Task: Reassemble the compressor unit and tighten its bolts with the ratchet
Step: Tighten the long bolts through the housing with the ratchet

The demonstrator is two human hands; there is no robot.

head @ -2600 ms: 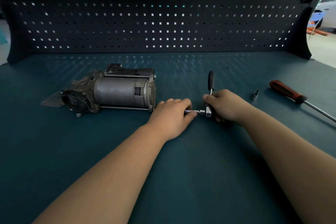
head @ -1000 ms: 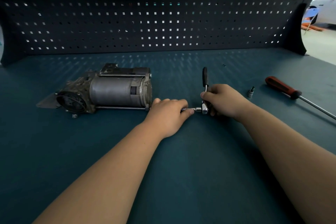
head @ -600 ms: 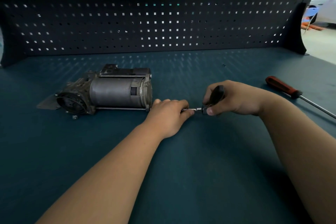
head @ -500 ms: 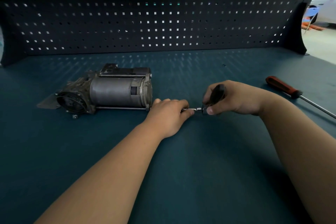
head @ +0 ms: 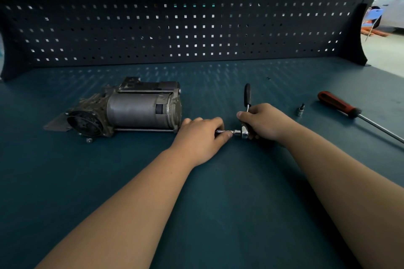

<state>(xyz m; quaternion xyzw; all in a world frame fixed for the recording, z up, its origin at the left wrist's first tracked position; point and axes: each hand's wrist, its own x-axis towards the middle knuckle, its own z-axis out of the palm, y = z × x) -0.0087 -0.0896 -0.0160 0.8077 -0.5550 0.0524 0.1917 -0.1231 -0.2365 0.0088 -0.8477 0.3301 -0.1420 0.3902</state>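
Observation:
The grey metal compressor unit lies on its side at the left of the blue bench. A long bolt runs along its near side. My left hand sits at the compressor's right end and pinches the silver extension bar of the ratchet. My right hand grips the ratchet just above its head. The black handle stands up and points away from me.
A loose socket bit stands right of my right hand. Farther right lies a red-handled screwdriver with its long shaft running toward the bench's right edge. A small bolt rests under the compressor's left end. A black pegboard closes off the back.
The ratchet handle has swung back from its tilt to the right to upright, pointing away from me. My right hand has shifted from the handle down near the head. My left hand stays put.

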